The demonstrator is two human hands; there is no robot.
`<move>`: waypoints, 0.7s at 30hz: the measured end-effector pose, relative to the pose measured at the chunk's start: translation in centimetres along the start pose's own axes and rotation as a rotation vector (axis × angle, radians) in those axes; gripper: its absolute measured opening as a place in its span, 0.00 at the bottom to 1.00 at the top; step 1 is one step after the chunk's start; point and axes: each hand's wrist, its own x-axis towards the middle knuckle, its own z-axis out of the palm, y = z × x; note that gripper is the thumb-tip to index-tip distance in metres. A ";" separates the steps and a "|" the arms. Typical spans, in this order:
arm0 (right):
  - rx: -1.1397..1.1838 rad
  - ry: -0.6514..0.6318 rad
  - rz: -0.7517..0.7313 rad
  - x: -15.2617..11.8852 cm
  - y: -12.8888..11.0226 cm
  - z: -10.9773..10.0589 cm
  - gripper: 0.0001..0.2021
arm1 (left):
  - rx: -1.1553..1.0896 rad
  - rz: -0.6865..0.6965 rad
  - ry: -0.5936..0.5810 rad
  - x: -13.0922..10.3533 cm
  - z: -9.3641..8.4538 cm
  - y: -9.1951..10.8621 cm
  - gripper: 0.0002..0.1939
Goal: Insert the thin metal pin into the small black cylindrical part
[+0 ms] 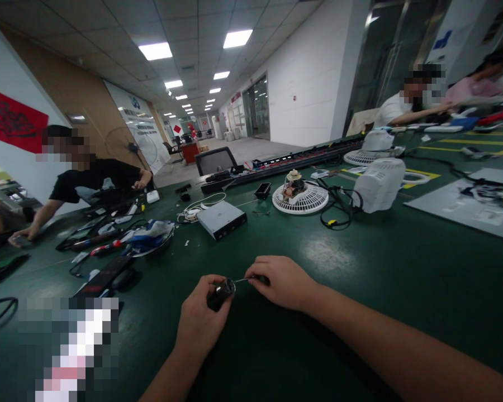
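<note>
Low over the green table, my left hand [203,312] is closed round a small dark cylinder [220,294], its round end tilted up and to the right. My right hand [283,282] pinches a thin metal rod [243,279], perhaps a screwdriver shaft or tweezers; its kind is not clear. The rod's tip points left and reaches the rim of the cylinder's round end. Whether the tip touches it I cannot tell. Beyond both hands lies a silver and black optical disc drive [223,219].
A white fan grille with a motor [299,195], a white plastic housing [379,187] and black cable [341,209] lie farther back. Tools and cables crowd the left, near a co-worker in black [100,178]. A white board [469,206] lies right. Other people sit at far right.
</note>
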 end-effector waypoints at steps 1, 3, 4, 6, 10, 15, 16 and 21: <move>-0.025 -0.013 -0.037 0.0 0.1 0.0 0.09 | 0.000 0.009 -0.008 0.0 0.0 0.0 0.14; -0.072 -0.025 -0.074 0.1 0.3 0.0 0.10 | 0.002 0.056 -0.016 0.0 0.0 -0.1 0.14; -0.097 -0.024 -0.077 0.1 0.3 0.1 0.10 | 0.007 0.081 -0.018 0.0 0.0 -0.2 0.14; -0.134 -0.023 -0.076 0.1 0.3 0.0 0.10 | 0.020 0.116 -0.022 0.0 0.1 -0.2 0.15; -0.099 -0.057 -0.134 -0.1 0.1 -0.4 0.10 | 0.034 0.146 -0.038 0.0 0.1 -0.4 0.16; -0.119 -0.023 -0.100 0.0 0.2 -0.4 0.09 | 0.041 0.217 -0.057 0.0 0.1 -0.3 0.17; -0.127 -0.024 -0.095 0.0 0.3 -0.3 0.09 | 0.048 0.226 -0.055 0.0 0.2 -0.4 0.17; -0.052 -0.055 -0.144 0.0 0.7 0.0 0.08 | 0.056 0.272 -0.046 0.1 0.3 -0.4 0.17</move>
